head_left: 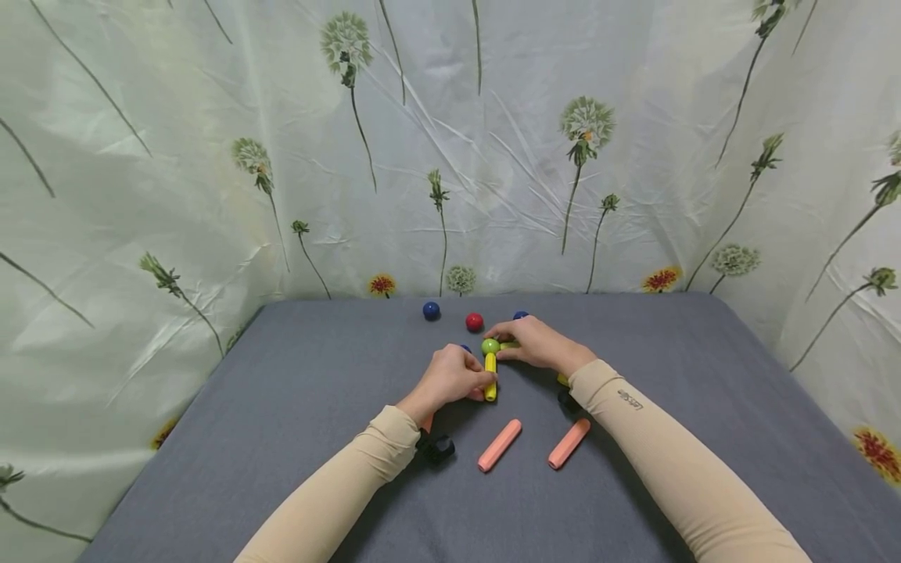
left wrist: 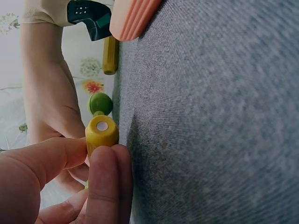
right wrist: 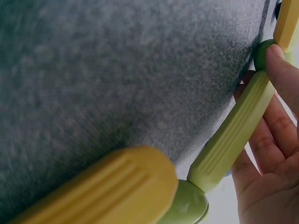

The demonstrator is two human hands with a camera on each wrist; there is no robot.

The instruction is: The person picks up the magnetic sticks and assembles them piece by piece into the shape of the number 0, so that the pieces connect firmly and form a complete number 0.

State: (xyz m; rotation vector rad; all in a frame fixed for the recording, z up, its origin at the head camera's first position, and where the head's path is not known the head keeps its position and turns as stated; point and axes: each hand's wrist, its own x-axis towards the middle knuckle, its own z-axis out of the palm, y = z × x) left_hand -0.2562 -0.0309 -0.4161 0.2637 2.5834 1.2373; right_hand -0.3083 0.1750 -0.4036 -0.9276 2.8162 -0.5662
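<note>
My left hand [head_left: 454,375] pinches a yellow ribbed magnetic rod [head_left: 490,379] between thumb and fingers. In the left wrist view, the near end of this yellow rod [left wrist: 102,131] shows a round silvery disc, with a green ball [left wrist: 100,103] at its other end. My right hand [head_left: 538,344] grips that green ball [head_left: 490,346] with thumb and finger. A green rod [right wrist: 233,130] runs from the ball along the right palm to a second green ball [right wrist: 187,201]. Another yellow rod [right wrist: 107,191] meets that second ball; the head view mostly hides it under my right wrist.
Two salmon rods, one left [head_left: 500,446] and one right [head_left: 568,443], lie toward me on the grey cloth [head_left: 317,375]. Behind the hands are a blue ball [head_left: 432,311], a red ball [head_left: 475,322] and a partly hidden blue ball [head_left: 521,315]. A flowered curtain [head_left: 493,156] hangs behind.
</note>
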